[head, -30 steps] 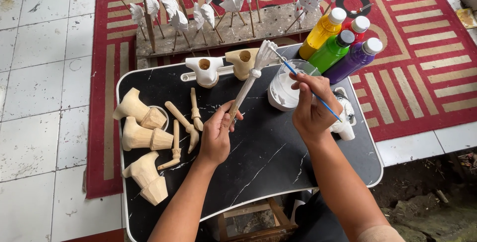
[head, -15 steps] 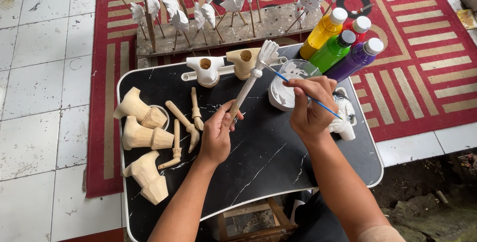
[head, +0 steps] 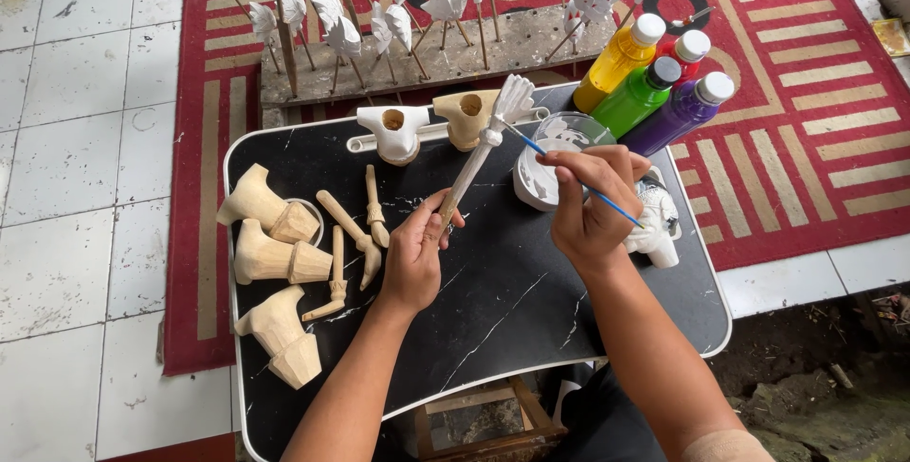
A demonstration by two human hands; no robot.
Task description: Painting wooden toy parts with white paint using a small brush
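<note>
Meanwhile yellow bottle [head: 618, 61], green bottle [head: 641, 97] and purple bottle [head: 679, 113] stand beside both hands.

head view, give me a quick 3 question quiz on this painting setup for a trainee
1. True or false: the left hand grips the white-painted carved wooden arm piece by its unpainted stick end.
2. Which tool does the right hand hold? A) a thin blue-handled paintbrush B) a carving knife C) a pencil
3. How many capped paint bottles stand at the far right corner of the black marble-patterned tray table, and in which colours?

Key
1. True.
2. A; its tip is at the piece's white carved hand.
3. Four: the yellow bottle, the green bottle, the purple bottle and the red bottle.
</note>
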